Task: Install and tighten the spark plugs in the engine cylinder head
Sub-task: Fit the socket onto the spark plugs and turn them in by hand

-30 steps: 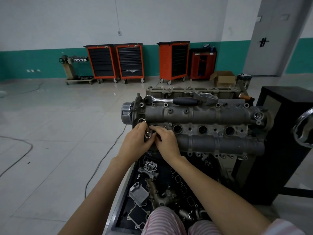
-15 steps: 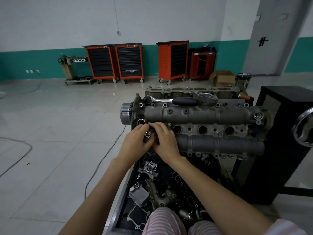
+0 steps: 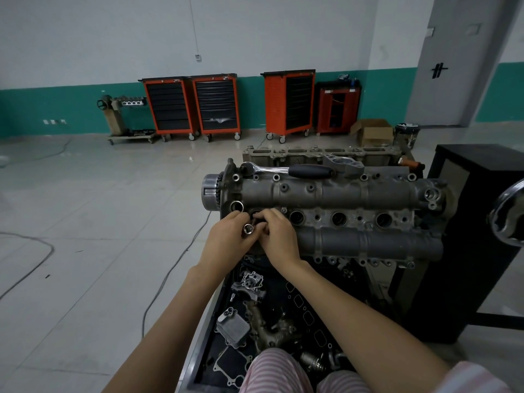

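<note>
A grey cylinder head [image 3: 340,194] is seen mounted across a stand, with four plug wells in a row along its middle; three wells [image 3: 338,218] to the right are seen open, and the leftmost one [image 3: 256,214] is partly covered by fingers. A ratchet [image 3: 286,169] with a black grip is laid along the head's far edge, untouched. Both hands are brought together at the leftmost well; the left hand [image 3: 226,239] is curled around a chrome socket [image 3: 248,228], whose open end is turned toward the camera; the right hand [image 3: 279,238] is curled too, its fingertips pinched on something small just beside the socket, over the well; whether that is a spark plug cannot be told, since it is hidden by the fingers. A black tray [image 3: 198,344] of loose engine parts is set below the head, near the person's striped trousers. Orange tool cabinets [image 3: 167,104] are lined against the far wall, well apart from the head; a cardboard box [image 3: 371,133] is placed near them. No writing or brand can be read on any surface; a small plate on the cabinets is too blurred to be made out.
</note>
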Demonstrator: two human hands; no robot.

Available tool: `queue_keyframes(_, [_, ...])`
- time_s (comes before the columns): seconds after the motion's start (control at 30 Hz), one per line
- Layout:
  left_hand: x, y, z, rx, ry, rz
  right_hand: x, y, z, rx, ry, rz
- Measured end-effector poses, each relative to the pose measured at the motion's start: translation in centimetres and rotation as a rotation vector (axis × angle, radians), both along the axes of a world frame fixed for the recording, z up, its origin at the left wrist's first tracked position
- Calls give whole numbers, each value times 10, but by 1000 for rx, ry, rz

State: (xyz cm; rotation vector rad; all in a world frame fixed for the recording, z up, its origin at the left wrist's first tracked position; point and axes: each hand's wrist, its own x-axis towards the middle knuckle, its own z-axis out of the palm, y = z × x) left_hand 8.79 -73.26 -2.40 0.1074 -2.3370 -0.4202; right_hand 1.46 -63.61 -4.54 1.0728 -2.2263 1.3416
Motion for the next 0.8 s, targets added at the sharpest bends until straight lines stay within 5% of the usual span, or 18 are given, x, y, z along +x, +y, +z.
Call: queue_keyframes(0.8, [1,2,0,-16,75,-16,0,-2,0,-7,15,-1])
